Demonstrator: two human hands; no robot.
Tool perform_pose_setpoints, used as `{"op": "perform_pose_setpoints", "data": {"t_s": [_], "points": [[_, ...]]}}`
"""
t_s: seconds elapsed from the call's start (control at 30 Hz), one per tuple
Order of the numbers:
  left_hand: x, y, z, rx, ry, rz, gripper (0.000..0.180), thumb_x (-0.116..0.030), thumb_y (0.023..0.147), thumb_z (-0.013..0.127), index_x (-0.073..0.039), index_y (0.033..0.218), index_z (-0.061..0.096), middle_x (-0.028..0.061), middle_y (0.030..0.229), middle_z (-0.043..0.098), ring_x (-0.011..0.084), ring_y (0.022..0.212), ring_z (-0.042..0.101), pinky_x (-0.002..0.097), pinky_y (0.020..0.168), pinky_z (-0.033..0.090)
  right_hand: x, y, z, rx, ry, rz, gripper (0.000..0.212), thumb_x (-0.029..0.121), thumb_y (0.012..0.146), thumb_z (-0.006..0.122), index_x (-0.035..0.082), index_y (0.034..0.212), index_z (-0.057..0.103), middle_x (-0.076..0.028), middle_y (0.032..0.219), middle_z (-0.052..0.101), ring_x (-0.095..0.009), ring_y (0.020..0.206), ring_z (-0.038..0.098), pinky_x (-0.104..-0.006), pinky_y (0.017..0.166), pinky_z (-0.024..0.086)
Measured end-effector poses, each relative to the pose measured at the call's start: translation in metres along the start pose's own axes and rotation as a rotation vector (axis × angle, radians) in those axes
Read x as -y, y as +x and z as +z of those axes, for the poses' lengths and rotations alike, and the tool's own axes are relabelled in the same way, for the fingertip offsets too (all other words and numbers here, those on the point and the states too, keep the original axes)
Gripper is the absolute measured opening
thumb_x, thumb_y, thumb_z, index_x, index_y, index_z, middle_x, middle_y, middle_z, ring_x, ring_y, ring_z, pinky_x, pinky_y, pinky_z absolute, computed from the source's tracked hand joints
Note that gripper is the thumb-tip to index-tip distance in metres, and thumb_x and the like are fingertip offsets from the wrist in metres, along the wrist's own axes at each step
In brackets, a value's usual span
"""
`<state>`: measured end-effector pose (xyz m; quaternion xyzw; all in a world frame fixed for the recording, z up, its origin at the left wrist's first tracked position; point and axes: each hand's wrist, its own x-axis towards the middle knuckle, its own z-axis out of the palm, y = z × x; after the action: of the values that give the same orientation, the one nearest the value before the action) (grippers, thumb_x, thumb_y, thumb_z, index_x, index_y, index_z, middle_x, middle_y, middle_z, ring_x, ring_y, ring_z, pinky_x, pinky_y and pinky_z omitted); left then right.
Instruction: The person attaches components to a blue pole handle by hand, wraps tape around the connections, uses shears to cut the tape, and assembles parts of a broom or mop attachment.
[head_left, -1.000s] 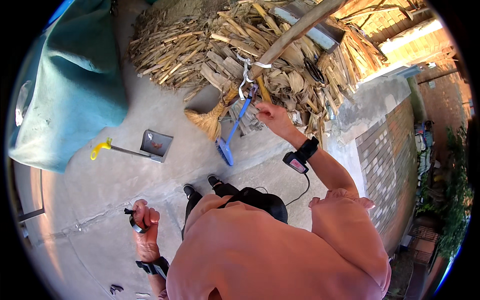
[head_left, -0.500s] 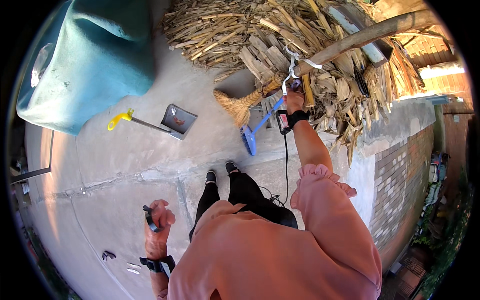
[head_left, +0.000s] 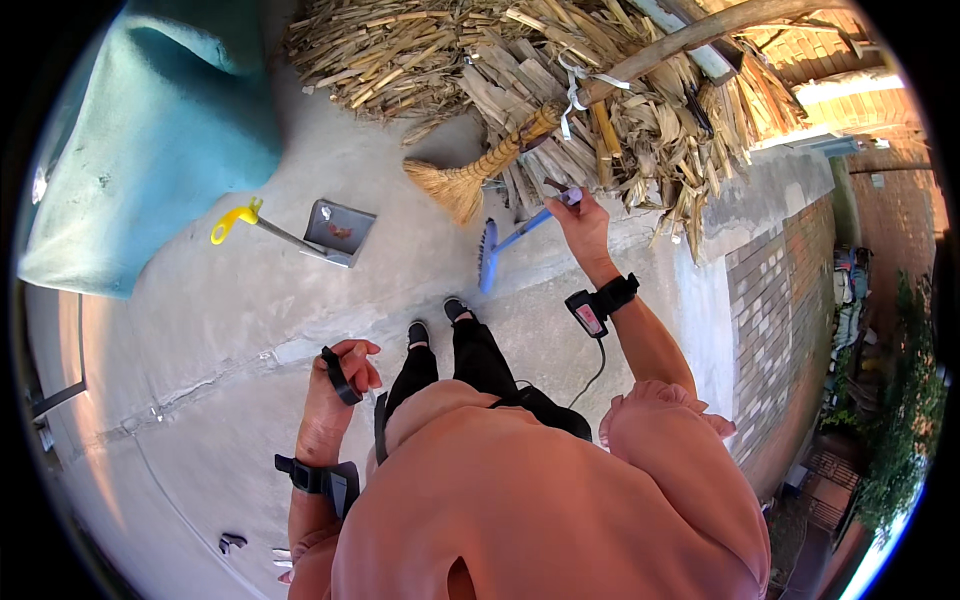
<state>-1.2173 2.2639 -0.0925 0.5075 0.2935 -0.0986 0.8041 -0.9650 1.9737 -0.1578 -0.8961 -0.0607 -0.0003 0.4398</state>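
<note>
Near the concrete floor's far edge, the right hand grips a blue brush; the left hand carries a black ring; leftward lies a grey dustpan.

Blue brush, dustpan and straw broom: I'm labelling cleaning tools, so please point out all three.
Blue brush (head_left: 489, 258), head view, on its sweeping head.
Dustpan (head_left: 352, 217), head view, inside the grey pan.
Straw broom (head_left: 462, 184), head view, on its straw end.
</note>
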Motion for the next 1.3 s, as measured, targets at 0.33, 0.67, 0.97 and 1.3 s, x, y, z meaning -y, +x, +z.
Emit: {"op": "perform_pose_setpoints", "data": {"t_s": [0.33,0.67,0.97,1.3], "points": [[-0.054,0.032,0.091,0.523,0.419,0.415,0.030,-0.028,0.091,0.055,-0.002,0.101,0.064,0.0032,0.090,0.064,0.0103,0.084,0.054,0.0242,0.080,0.041,0.153,-0.113,-0.086,0.156,0.611,0.007,0.020,0.013,0.083,0.061,0.001,0.098,0.057,-0.003,0.086,0.057,-0.011,0.075,0.053,-0.0257,0.067,0.045],[-0.043,-0.021,0.128,0.779,0.559,0.411,0.035,-0.031,0.092,0.054,-0.004,0.114,0.057,0.0004,0.084,0.059,0.0077,0.076,0.050,0.0216,0.071,0.041,0.160,-0.188,-0.113,0.173,1.058,-0.043,0.016,0.015,0.086,0.061,0.002,0.092,0.056,-0.005,0.090,0.059,-0.012,0.074,0.057,-0.0269,0.066,0.047],[-0.015,-0.074,0.160,0.735,0.512,0.323,0.036,-0.030,0.092,0.051,-0.001,0.113,0.055,0.0044,0.070,0.057,0.0093,0.055,0.049,0.0234,0.049,0.039,0.138,-0.264,-0.180,-0.317,0.902,-0.034,0.022,0.016,0.086,0.062,0.007,0.106,0.056,0.000,0.075,0.061,-0.008,0.062,0.057,-0.0209,0.053,0.043],[0.000,-0.130,0.209,0.933,0.432,0.121,0.043,-0.036,0.091,0.051,0.002,0.111,0.052,0.0065,0.065,0.054,0.0111,0.047,0.046,0.0239,0.043,0.035,0.136,-0.331,-0.201,-0.195,0.652,-0.054,0.021,0.016,0.088,0.060,0.002,0.103,0.062,0.001,0.077,0.060,-0.004,0.063,0.053,-0.0197,0.053,0.043]]}}
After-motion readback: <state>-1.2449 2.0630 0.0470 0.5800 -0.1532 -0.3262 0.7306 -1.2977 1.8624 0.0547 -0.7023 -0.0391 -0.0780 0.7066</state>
